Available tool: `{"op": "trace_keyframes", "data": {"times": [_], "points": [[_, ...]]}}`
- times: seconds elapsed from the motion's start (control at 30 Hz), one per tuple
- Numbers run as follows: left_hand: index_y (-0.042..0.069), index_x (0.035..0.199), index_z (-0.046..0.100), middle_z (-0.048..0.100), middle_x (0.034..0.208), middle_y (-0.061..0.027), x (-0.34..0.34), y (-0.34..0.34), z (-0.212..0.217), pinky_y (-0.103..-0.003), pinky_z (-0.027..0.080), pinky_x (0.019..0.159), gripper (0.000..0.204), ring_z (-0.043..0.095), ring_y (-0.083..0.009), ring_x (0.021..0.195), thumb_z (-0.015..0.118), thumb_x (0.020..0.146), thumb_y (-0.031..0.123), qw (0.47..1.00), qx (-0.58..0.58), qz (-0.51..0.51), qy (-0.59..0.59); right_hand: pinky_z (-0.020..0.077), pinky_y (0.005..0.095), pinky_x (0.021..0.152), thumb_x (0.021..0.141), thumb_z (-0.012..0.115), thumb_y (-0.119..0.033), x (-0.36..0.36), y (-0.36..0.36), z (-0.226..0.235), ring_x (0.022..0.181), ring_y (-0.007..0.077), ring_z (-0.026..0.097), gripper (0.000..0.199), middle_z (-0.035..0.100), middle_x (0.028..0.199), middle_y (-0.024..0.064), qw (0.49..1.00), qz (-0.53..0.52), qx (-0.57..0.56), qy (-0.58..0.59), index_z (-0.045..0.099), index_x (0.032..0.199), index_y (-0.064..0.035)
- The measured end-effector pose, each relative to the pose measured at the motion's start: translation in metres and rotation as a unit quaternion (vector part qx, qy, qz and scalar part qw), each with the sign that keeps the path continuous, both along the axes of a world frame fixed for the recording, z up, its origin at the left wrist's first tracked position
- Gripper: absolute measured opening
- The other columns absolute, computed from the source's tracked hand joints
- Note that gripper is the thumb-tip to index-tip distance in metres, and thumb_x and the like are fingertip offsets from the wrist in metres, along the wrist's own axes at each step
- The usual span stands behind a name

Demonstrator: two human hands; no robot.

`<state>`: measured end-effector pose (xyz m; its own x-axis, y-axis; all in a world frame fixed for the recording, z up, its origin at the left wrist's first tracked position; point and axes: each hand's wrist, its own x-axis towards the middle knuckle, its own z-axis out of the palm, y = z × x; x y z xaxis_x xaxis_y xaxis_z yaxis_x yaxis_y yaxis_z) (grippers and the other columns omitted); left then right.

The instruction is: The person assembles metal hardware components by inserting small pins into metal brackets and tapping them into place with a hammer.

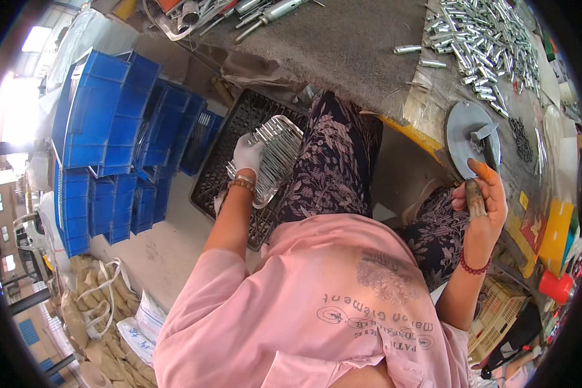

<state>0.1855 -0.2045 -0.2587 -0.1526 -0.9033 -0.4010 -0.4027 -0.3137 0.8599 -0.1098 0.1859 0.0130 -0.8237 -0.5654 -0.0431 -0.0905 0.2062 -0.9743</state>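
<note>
My left hand, in a white glove, is at the left side of a shiny metal tray full of thin silvery rods. Its fingers curl down onto the rods, though the fingertips are partly hidden. My right hand is raised beside the bench edge at the right, fingers curled in. An orange cover is on one finger, and a worn brown cover seems to be on the thumb. Just beyond it, a hammer-like tool lies over a round grey metal plate; whether my fingers hold its dark shaft is hidden.
A large pile of short metal tubes covers the bench's far right. Metal tools lie at its far left. A black plastic crate sits under the tray. Blue bins are stacked at left, sacks below. A yellow crate stands lower right.
</note>
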Motion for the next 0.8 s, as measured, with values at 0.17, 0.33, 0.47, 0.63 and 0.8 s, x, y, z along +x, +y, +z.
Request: {"op": "trace_keyframes", "data": {"times": [0.17,0.33,0.47,0.63,0.8], "points": [[-0.003,0.142,0.064,0.077,0.107,-0.0167,0.016,-0.017,-0.031,-0.034,0.060,0.082,0.063,0.076,-0.0215,0.092,0.083,0.087,0.017,0.980,-0.123,-0.068,-0.137,0.0530,0.0210,0.071,0.103,0.052,0.005,0.002,-0.001,-0.002,0.080,0.0075,0.067,0.040,0.075,0.096,0.0056,1.000,0.000,-0.011,-0.007,0.066,0.140,0.0005],[0.004,0.141,0.068,0.078,0.113,-0.0185,-0.003,-0.010,0.027,-0.039,0.058,0.093,0.053,0.076,-0.0298,0.103,0.076,0.089,0.017,0.974,-0.097,-0.089,-0.186,0.0535,0.0211,0.071,0.105,0.055,0.002,0.000,0.005,-0.004,0.080,0.0078,0.068,0.036,0.075,0.096,0.0055,1.000,0.011,-0.015,0.001,0.066,0.140,0.0008],[0.017,0.133,0.076,0.075,0.122,-0.0161,-0.007,-0.032,0.028,-0.045,0.057,0.098,0.043,0.072,-0.0363,0.115,0.066,0.092,0.012,0.875,-0.275,-0.154,-0.367,0.0535,0.0210,0.072,0.107,0.057,0.000,0.001,0.003,-0.002,0.080,0.0070,0.067,0.034,0.075,0.096,0.0050,1.000,0.015,-0.021,0.003,0.066,0.140,0.0008],[0.021,0.121,0.082,0.073,0.128,-0.0156,-0.011,-0.045,0.021,-0.049,0.055,0.105,0.037,0.069,-0.0379,0.121,0.057,0.095,0.014,0.862,-0.222,-0.243,-0.386,0.0536,0.0205,0.073,0.108,0.058,-0.001,0.001,0.002,-0.003,0.080,0.0061,0.067,0.033,0.075,0.096,0.0041,1.000,0.017,-0.015,0.004,0.067,0.139,0.0000],[0.018,0.125,0.081,0.071,0.136,-0.0166,-0.014,-0.044,0.017,-0.047,0.054,0.108,0.038,0.067,-0.0386,0.126,0.055,0.097,0.012,0.874,-0.172,-0.246,-0.381,0.0541,0.0207,0.074,0.107,0.058,0.001,0.000,0.001,-0.004,0.082,0.0065,0.068,0.034,0.075,0.096,0.0039,1.000,0.019,-0.016,0.007,0.067,0.139,0.0000]]}}
